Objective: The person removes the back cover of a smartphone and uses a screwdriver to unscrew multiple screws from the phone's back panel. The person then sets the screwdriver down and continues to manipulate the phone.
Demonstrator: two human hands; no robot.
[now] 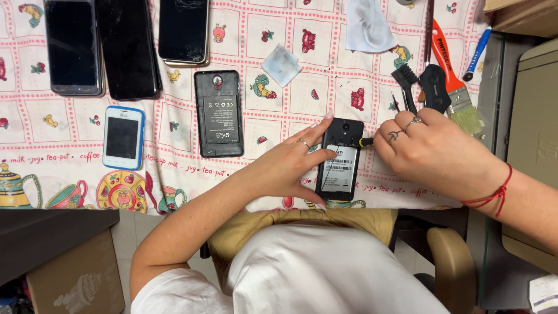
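While the opened black phone (pixel 340 160) lies back-side up near the front edge of the patterned tablecloth (pixel 325 87), both hands are on or at it. Left hand (pixel 288 166) spread flat beside the phone's left edge: thumb against the lower corner, index finger reaching up along the top left corner, so the phone sits pinned between thumb and finger. Fingers splayed, not gripping around anything. Ring on one finger.

Right hand (pixel 427 148) closed around a small tool (pixel 366 141); only its yellow-and-black tip shows past the fingers, touching the phone's upper right edge. Rings on two fingers, red string at the wrist.

The phone's white label faces the camera, camera lens end pointing away from the person.

Left of it, well apart: another opened black phone (pixel 218 113), back exposed, and a small white phone with blue rim (pixel 122 137). Three dark-screened phones (pixel 128 46) lined along the far side. A small pale wipe (pixel 281 65) lies between them and the work. Just beyond the right hand: a black brush (pixel 407 84) and an orange-handled paintbrush (pixel 456 81).
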